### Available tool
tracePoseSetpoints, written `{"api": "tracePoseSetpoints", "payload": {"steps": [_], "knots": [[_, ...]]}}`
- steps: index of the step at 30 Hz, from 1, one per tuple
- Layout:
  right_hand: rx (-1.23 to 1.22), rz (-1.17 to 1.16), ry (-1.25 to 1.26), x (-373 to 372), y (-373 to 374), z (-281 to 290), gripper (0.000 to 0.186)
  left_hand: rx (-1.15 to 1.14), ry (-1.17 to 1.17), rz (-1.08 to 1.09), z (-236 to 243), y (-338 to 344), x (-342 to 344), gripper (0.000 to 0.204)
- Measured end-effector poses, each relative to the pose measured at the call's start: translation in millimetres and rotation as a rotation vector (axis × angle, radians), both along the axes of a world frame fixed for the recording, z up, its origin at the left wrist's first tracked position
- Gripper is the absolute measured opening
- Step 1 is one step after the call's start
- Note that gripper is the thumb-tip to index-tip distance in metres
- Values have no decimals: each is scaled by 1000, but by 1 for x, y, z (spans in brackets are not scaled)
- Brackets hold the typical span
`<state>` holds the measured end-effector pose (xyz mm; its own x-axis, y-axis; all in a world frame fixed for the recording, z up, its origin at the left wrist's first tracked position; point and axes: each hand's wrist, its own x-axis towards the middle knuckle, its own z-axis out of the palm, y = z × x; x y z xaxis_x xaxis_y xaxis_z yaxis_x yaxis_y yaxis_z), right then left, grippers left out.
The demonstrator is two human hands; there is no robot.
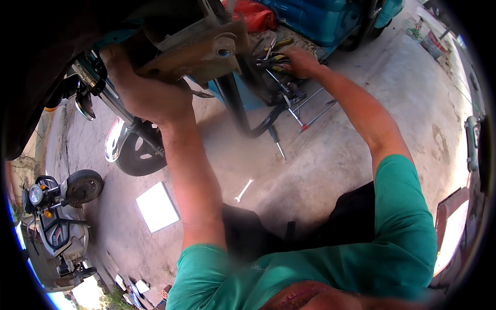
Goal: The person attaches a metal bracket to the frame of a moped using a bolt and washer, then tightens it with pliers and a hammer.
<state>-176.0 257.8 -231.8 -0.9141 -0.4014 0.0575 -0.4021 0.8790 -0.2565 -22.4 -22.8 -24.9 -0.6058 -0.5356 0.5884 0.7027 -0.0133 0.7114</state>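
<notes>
My left hand (152,95) reaches up behind a rusty metal bracket (201,54) on the vehicle above me. Its thumb points upward against a dark part, while the other fingers are hidden behind the bracket. A bolt hole with a round collar (223,52) shows at the bracket's right end. Out at the far right, my right hand (300,63) is closed around the yellow-and-black handles of pliers (276,60), over a heap of hand tools. Below that heap, a screwdriver (278,142) lies on the ground, and closer to me there is an open-end wrench (244,190).
A black curved tube (237,111) hangs between my arms. Metal rods with a red end (305,126) stick out beside the tools. A red bag (253,16) and a blue container (315,20) stand behind. To the left are a wheel (140,154), a white panel (157,206) and a parked motorcycle (57,222).
</notes>
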Motion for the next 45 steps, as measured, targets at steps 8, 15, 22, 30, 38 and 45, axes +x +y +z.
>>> {"api": "tracePoseSetpoints", "payload": {"steps": [8, 15, 22, 30, 38, 45], "knots": [[55, -86, 185, -13, 17, -49, 80, 132, -15, -64, 6, 2, 3, 63], [-66, -121, 98, -14, 32, -56, 62, 177, -33, -19, 12, 12, 8, 57], [-88, -122, 184, 2, 30, -66, 60, 193, -24, -18, 11, 11, 7, 53], [-483, -198, -223, 19, 41, -7, 50, 98, -34, -113, 7, 5, 8, 60], [-1862, 48, -798, 134, -12, 77, 61, 167, -58, -54, 12, 17, 11, 58], [-1543, 368, -299, 154, -58, 123, 61, 158, -63, -19, 13, 19, 12, 58]]}}
